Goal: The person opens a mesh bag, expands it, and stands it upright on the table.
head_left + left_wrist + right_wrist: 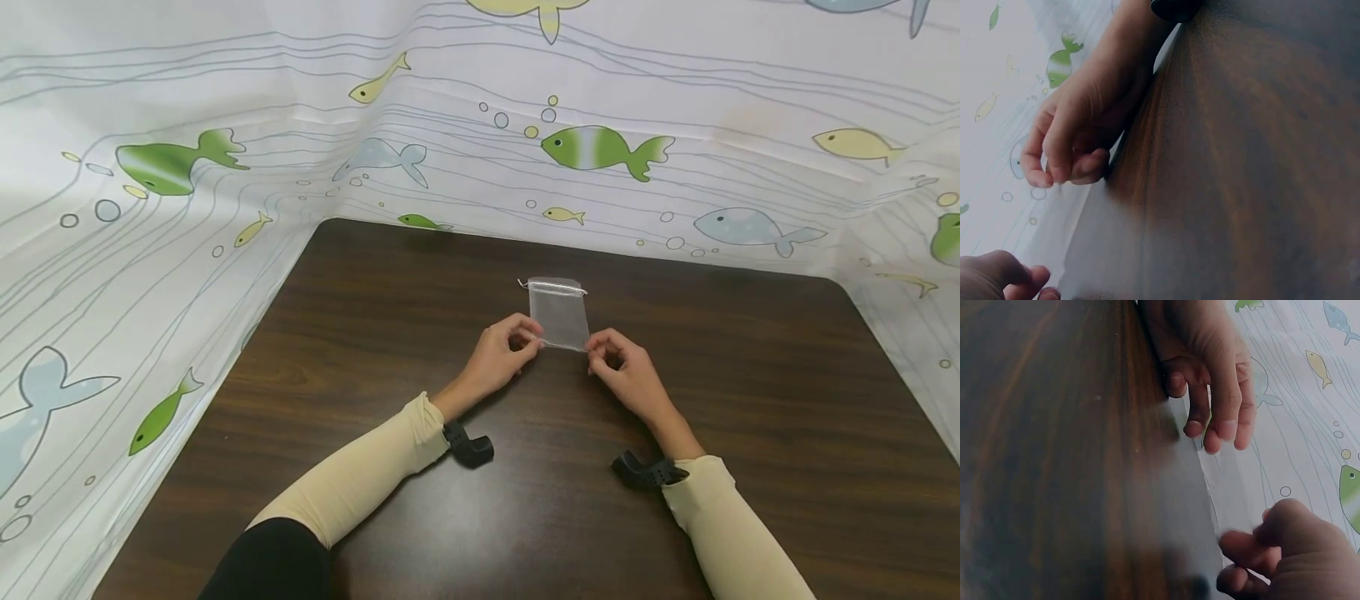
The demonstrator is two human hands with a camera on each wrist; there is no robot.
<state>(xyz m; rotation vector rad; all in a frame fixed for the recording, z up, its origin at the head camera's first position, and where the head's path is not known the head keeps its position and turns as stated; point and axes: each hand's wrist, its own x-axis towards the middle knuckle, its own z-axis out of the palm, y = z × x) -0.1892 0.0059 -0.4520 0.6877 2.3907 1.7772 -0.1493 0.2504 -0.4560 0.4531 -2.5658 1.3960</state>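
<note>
A small white sheer drawstring pouch (560, 315) lies on the dark table, its corded end toward the far edge. The left hand (501, 350) pinches the near left corner between thumb and fingertips. At the near right corner, the right hand (624, 367) holds the edge the same way. In the left wrist view, the left hand (1000, 275) is partly cut off at the lower left, with the right hand (1079, 125) across from it. The right wrist view shows the pouch's translucent fabric (1230, 478) between the right hand (1297, 556) and the left hand (1216, 381).
The brown wood-grain table (360, 308) has rounded far corners. A white fish-print sheet (465, 100) rises behind it and along both sides. Black camera mounts (471, 446) sit on both wrists, beside cream sleeves (360, 483).
</note>
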